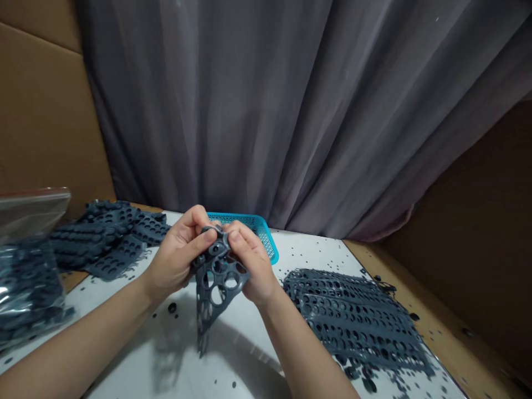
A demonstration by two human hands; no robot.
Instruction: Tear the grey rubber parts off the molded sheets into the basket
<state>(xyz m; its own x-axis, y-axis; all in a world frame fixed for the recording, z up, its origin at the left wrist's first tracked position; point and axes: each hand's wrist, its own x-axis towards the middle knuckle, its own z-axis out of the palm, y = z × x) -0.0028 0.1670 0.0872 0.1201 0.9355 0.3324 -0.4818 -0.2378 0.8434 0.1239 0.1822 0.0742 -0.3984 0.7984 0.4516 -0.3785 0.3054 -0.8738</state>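
Both hands grip one dark grey rubber sheet (226, 282) punched with round holes, its lower end hanging in a point above the white table. My left hand (177, 252) is closed on the sheet's upper left, thumb pressed on top. Close beside it, my right hand (251, 257) pinches the upper right edge. Between the thumbs the rubber is folded, and a round part sits in one hole there. Partly hidden behind the hands stands a blue plastic basket (268, 241); I cannot see into most of it.
Stacked sheets full of holes (357, 318) lie at the right, with loose round bits around them. Studded rubber sheets (112, 238) are heaped at the left, behind a clear bag (31, 277) of dark pieces. Small scraps dot the white table (199, 382). A grey curtain (233, 111) hangs behind.
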